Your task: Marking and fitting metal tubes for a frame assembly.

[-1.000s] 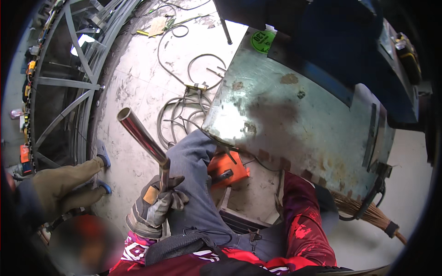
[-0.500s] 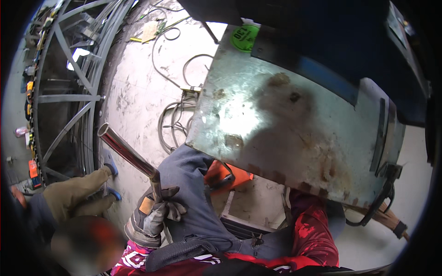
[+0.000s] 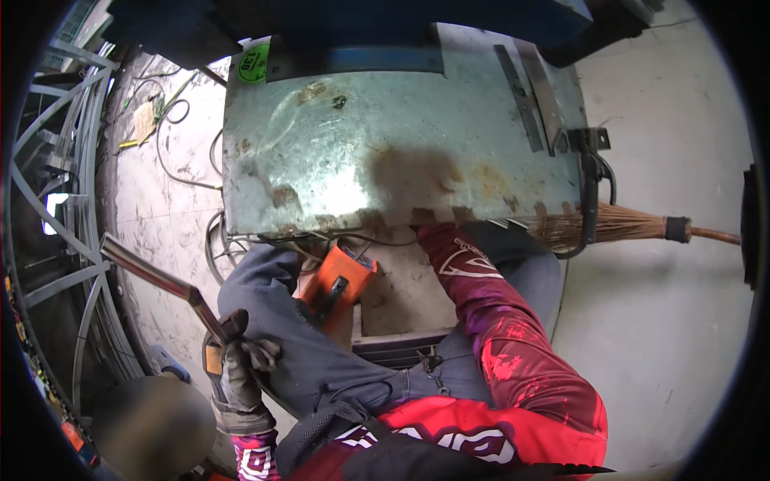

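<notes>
My left hand point(image 3: 241, 369), in a grey and tan work glove, is closed around the thin lower end of a shiny metal tube point(image 3: 152, 271). The tube bends near its middle, and its wide open end points up and to the left, away from the worktable. My right arm point(image 3: 497, 313), in a red and purple sleeve, reaches forward under the front edge of the metal worktable point(image 3: 449, 104). The tabletop hides my right hand and anything it touches. An orange case-like object point(image 3: 341, 280) with a black handle sits below the table edge, between my knees.
On the right, a straw broom point(image 3: 626, 226) lies beyond a dark clamp-like bracket point(image 3: 591, 176) at the table's corner. Cables point(image 3: 164, 144) loop over the floor at left, near metal frames point(image 3: 76, 184). A person's blurred head point(image 3: 156, 425) is close by at lower left.
My view has swung, so the table looks straighter and farther left. My right arm stretches further forward under the table edge. The tube stays in my left hand.
</notes>
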Action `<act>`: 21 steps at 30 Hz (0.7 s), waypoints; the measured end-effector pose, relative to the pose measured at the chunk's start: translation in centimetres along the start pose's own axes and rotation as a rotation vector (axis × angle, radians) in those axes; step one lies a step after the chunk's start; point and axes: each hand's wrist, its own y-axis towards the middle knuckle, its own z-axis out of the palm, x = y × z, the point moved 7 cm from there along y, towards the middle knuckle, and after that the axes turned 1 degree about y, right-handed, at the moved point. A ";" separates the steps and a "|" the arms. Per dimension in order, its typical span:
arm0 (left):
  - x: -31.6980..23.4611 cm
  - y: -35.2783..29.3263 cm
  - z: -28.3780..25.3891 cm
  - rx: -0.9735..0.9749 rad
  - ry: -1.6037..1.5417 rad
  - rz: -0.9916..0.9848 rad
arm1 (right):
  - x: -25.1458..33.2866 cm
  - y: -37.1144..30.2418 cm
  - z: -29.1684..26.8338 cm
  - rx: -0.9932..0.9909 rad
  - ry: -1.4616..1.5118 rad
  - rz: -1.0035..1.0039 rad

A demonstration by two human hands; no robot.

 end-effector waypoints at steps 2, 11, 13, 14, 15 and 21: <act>-0.2 0.1 0.7 0.040 -0.031 0.049 | -1.0 -1.7 -1.8 -0.049 -0.034 -0.008; -0.1 -0.6 0.5 0.185 -0.117 0.089 | 5.8 -0.5 -16.8 0.337 -0.201 0.105; -1.0 -0.8 1.0 0.161 -0.048 0.137 | 5.1 -2.4 -18.5 0.295 -0.193 0.131; -0.6 -0.8 0.7 0.172 -0.069 0.144 | 4.8 -3.7 -19.6 0.272 -0.200 0.160; 0.1 -0.7 0.4 0.183 -0.091 0.150 | 4.3 -5.0 -20.8 0.270 -0.163 0.191; 0.1 -1.1 -0.7 0.207 -0.079 0.167 | 3.7 -11.8 -33.3 0.278 -0.171 0.323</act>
